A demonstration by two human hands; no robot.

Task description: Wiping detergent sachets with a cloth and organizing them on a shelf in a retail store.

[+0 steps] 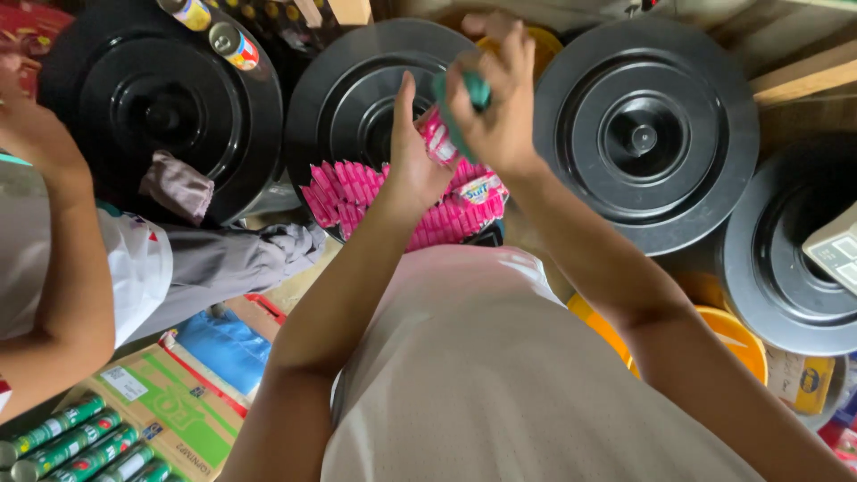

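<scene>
Four black lids are lying across the top, from nine o'clock to three. At seven o'clock green tubes (pixel 67 442) are sitting in a box (pixel 165 406). Near centre, the left hand (pixel 412 165) is pinching a pink sachet (pixel 437 138) in its fingers, above a pile of sachets (pixel 357 192) at twelve. Just right, the right hand (pixel 495 98) is clenching a green object (pixel 473 87). An orange bucket (pixel 741 335) is sitting at four o'clock.
</scene>
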